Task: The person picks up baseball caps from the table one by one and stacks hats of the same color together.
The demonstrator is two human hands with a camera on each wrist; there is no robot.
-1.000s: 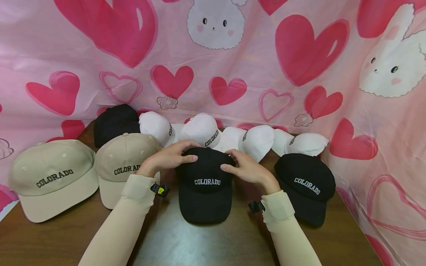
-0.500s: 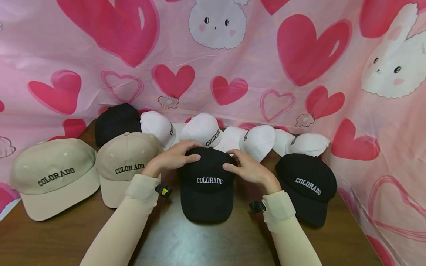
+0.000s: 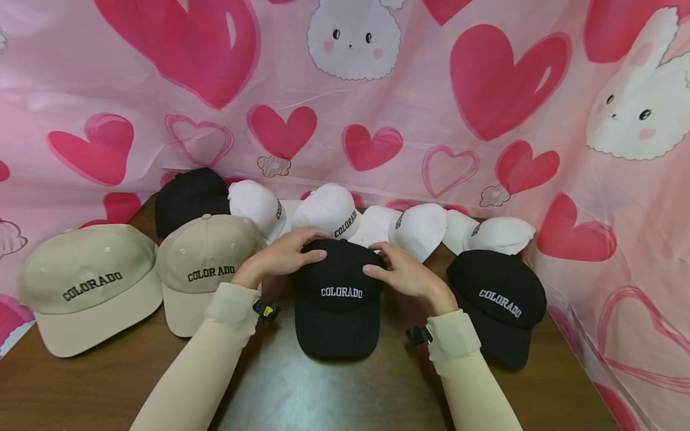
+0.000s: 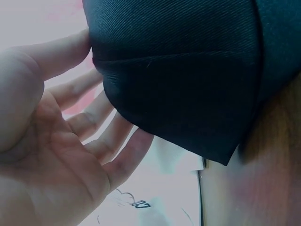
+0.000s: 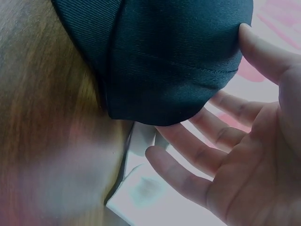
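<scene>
Hardly shifted over the last second, likely steadying or aligning: gripping black COLORADO baseball cap by both sides of its crown with left hand and right hand, roughly midway between left and right edges of wooden table; twill-textured, dome-crowned, curved-brimmed, white-lettered

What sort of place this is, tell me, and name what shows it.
Probably an improvised display spot; shop or home, I can't tell. Black caps, beige caps and white caps are gathered at a wooden table, with a pink sheet of hearts and rabbits hung behind.
</scene>
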